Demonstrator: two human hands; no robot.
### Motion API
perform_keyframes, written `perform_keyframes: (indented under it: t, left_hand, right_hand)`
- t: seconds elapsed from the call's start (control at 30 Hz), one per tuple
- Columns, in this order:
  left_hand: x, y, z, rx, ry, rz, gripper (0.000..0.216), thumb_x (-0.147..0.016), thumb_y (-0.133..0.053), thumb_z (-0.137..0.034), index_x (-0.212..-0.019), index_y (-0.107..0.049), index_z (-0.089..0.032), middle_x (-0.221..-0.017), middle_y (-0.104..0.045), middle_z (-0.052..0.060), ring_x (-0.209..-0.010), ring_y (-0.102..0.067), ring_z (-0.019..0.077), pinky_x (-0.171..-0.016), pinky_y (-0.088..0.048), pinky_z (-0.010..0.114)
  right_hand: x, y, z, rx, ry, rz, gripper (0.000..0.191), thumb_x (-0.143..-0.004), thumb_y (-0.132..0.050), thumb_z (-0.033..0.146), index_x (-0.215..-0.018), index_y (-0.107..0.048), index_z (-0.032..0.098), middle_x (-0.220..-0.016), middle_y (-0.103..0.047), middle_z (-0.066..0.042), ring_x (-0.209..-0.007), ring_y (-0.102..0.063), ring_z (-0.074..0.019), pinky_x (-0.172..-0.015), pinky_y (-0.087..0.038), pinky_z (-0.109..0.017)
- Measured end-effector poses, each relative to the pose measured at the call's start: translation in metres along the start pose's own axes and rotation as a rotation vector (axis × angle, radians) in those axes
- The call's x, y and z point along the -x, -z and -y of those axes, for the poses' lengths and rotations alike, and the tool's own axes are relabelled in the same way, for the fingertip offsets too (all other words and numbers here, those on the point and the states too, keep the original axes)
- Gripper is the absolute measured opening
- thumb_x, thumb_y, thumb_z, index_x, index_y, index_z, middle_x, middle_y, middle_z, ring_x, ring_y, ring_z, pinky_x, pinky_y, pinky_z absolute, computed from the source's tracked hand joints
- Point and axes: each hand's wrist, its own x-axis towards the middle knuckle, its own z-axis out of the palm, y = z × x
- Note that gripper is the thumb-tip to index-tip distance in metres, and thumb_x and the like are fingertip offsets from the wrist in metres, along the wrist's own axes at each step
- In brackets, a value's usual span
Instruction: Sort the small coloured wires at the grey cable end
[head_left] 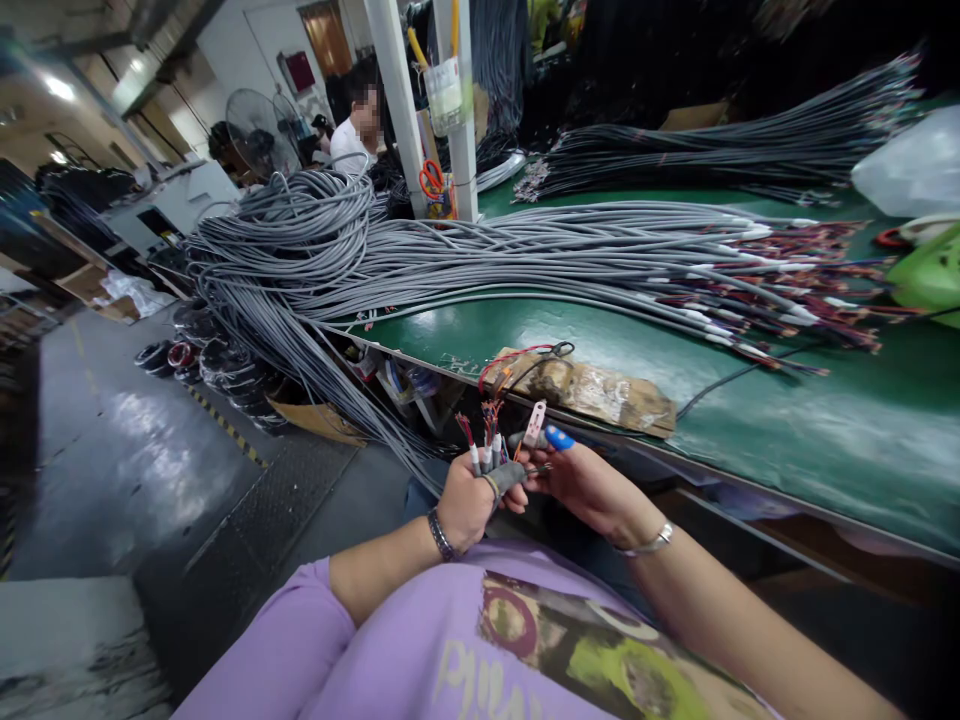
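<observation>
My left hand (469,505) is closed in a fist around a few grey cable ends (484,445) whose stripped coloured wires stick up above the fingers. My right hand (581,480), wearing a blue fingertip cover (558,438), pinches a small pale tag-like part (535,422) and thin wires right beside the left hand. Both hands hover just in front of the edge of the green table (787,420). A taped brown block (600,390) with red and black wires lies on that edge, just beyond my hands.
A large bundle of grey cables (525,255) lies across the table and droops off its left end to the floor. A darker bundle (712,150) lies behind. White posts (397,100), scissors (431,178), a green object (930,275) and a seated person (356,125) are farther back.
</observation>
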Motion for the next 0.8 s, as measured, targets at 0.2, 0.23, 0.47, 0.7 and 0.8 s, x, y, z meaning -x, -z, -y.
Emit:
perform_keyframes:
  t: [0.2, 0.23, 0.47, 0.7, 0.8]
  left_hand:
    - [0.002, 0.001, 0.004, -0.062, 0.006, 0.009, 0.040, -0.059, -0.079, -0.047, -0.057, -0.059, -0.012, -0.046, -0.059, 0.002, -0.040, -0.053, 0.0095, -0.044, -0.043, 0.021]
    - [0.002, 0.001, 0.005, -0.062, 0.004, 0.009, 0.040, -0.060, -0.079, -0.047, -0.057, -0.059, -0.012, -0.046, -0.059, 0.002, -0.040, -0.053, 0.0097, -0.044, -0.042, 0.021]
    - [0.004, 0.003, 0.006, -0.064, -0.042, -0.048, 0.039, -0.066, -0.076, -0.046, -0.057, -0.059, -0.012, -0.049, -0.061, 0.002, -0.040, -0.053, 0.0087, -0.043, -0.038, 0.019]
    - [0.004, 0.002, -0.001, -0.029, -0.074, -0.050, 0.040, -0.067, -0.075, -0.048, -0.056, -0.060, -0.012, -0.049, -0.060, 0.002, -0.041, -0.054, 0.0092, -0.043, -0.038, 0.020]
    - [0.003, 0.000, -0.003, -0.042, -0.098, -0.043, 0.039, -0.069, -0.074, -0.046, -0.055, -0.061, -0.012, -0.049, -0.060, 0.002, -0.042, -0.054, 0.0087, -0.044, -0.036, 0.020]
  right_hand:
    - [0.009, -0.010, 0.000, 0.238, 0.048, -0.007, 0.035, -0.065, -0.080, 0.043, -0.072, -0.059, 0.017, -0.057, -0.059, 0.001, -0.053, -0.051, -0.0119, -0.055, -0.038, -0.027]
    - [0.009, -0.011, -0.001, 0.239, 0.055, -0.032, 0.035, -0.064, -0.081, 0.043, -0.071, -0.059, 0.016, -0.057, -0.059, 0.001, -0.053, -0.050, -0.0112, -0.055, -0.037, -0.026]
    - [0.008, -0.008, -0.009, 0.049, 0.051, -0.081, 0.030, -0.065, -0.079, 0.035, -0.059, -0.054, 0.019, -0.054, -0.054, 0.002, -0.053, -0.049, -0.0116, -0.056, -0.042, -0.028]
    - [-0.004, 0.008, -0.002, -0.211, -0.056, -0.192, 0.027, -0.073, -0.073, 0.046, -0.078, -0.067, 0.020, -0.076, -0.066, -0.002, -0.063, -0.057, -0.0116, -0.061, -0.050, -0.024]
    - [-0.008, 0.005, 0.002, -0.101, -0.020, -0.097, 0.034, -0.073, -0.072, 0.052, -0.084, -0.068, 0.020, -0.080, -0.067, -0.004, -0.062, -0.055, -0.0125, -0.057, -0.048, -0.025]
